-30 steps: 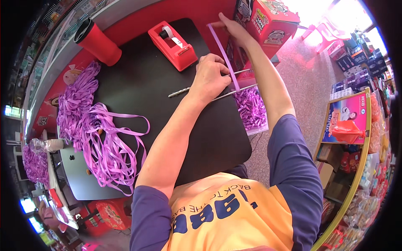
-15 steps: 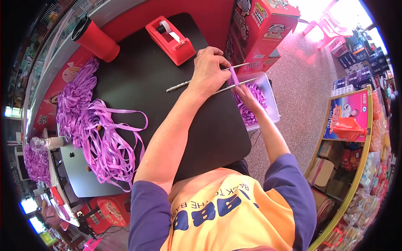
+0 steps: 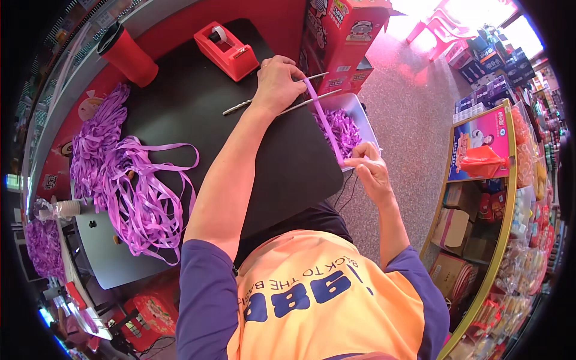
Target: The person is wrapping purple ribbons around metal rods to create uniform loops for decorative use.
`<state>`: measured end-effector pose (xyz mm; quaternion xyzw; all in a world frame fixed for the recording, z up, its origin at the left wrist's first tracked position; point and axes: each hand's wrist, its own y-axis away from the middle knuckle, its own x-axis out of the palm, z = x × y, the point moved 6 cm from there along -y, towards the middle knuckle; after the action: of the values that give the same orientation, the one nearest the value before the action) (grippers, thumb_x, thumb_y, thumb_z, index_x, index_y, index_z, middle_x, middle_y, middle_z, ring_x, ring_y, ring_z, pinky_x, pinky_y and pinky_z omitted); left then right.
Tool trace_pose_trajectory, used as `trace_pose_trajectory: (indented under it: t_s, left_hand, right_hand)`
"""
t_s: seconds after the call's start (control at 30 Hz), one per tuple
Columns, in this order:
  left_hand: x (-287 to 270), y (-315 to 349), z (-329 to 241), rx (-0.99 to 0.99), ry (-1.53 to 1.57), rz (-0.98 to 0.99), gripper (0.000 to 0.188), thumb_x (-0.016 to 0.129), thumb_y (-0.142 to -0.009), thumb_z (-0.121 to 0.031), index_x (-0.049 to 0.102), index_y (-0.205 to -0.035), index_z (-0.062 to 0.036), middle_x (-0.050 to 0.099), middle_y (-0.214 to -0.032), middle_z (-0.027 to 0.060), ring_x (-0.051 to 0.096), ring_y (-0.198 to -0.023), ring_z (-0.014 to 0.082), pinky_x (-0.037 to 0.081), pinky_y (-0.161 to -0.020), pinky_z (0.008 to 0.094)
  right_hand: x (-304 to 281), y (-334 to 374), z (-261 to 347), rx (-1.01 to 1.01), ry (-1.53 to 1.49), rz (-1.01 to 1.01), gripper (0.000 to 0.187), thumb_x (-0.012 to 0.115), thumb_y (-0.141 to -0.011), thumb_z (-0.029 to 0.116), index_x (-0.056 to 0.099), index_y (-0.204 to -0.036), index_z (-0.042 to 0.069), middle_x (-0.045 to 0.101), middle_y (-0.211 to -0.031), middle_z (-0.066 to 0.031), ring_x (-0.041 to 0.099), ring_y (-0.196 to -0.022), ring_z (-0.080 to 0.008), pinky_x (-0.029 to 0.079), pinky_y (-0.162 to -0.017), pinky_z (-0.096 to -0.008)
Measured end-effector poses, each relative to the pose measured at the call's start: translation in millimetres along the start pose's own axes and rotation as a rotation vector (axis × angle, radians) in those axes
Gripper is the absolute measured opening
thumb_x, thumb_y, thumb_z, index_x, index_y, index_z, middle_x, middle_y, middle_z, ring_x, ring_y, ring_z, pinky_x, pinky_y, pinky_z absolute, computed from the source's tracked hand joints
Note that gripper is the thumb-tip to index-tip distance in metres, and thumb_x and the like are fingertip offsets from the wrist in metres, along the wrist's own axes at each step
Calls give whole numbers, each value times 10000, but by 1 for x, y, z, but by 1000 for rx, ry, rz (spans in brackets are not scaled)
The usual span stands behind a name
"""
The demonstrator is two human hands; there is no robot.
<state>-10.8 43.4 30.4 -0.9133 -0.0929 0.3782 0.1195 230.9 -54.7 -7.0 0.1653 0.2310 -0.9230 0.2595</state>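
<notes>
Over the far right part of the black table, my left hand (image 3: 279, 84) is closed, pinching one end of a purple ribbon (image 3: 324, 123) by two thin metal rods (image 3: 329, 94). The rods stick out past the table's right edge, and the hand partly hides them. My right hand (image 3: 372, 171) pinches the ribbon's other end between thumb and fingers, off the table's right edge. Between both hands the ribbon runs straight and taut, crossing the rods. Beneath it stands a white plastic bin (image 3: 367, 123) with many short purple ribbon pieces (image 3: 343, 132) inside.
A red tape dispenser (image 3: 231, 54) and red tumbler (image 3: 129, 57) stand at the far side of the black table (image 3: 288, 174). Long purple ribbons (image 3: 147, 192) lie in heaps at left, partly over a silver laptop (image 3: 108, 252). Red cartons (image 3: 339, 42) stand beyond; a gold-framed display case (image 3: 507, 198) is at right.
My right hand has moved from beside the rods toward me and to the right, stretching the ribbon into a long strip. My left hand stays at the rods. The whole view has shifted slightly.
</notes>
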Motion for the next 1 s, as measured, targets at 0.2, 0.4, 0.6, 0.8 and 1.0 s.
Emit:
trace_pose_trajectory:
  t_s: [0.2,0.4,0.6,0.8,1.0]
  left_hand:
    - [-1,1,2,-2,9,3,196,678,-636,-131,720,-812,-54,566,-1131,114,455,-1128,289,366,-985,378]
    - [-1,1,0,1,5,-4,197,678,-630,-144,721,-801,-56,573,-1117,113,458,-1124,289,365,-981,385]
    - [-4,1,4,70,-11,-131,139,709,-577,-149,730,-702,-93,610,-1005,91,507,-1019,292,422,-880,398]
    - [-4,1,2,-31,9,-13,203,686,-619,-149,724,-789,-44,579,-1118,125,476,-1099,292,371,-982,373]
    - [-5,2,-1,-22,10,2,213,683,-626,-139,718,-801,-23,572,-1133,123,465,-1112,291,370,-986,363]
  right_hand:
    - [-14,-21,45,-132,279,-73,488,466,-896,474,708,-885,50,463,-836,-54,435,-820,-180,350,-759,-315]
    - [-16,-72,45,-247,-278,-92,587,340,-951,494,702,-893,35,430,-809,-19,420,-797,-145,334,-726,-298]
    - [-13,-171,51,-333,-186,-7,594,255,-993,433,683,-967,21,472,-866,-43,474,-845,-141,361,-786,-264]
    - [6,-247,-11,-108,-25,161,645,271,-973,503,669,-1023,-2,544,-998,-60,491,-993,-147,345,-911,-276]
    - [26,-241,-79,60,-38,180,622,278,-979,479,653,-1065,-10,607,-1059,-106,537,-1015,-187,342,-962,-303]
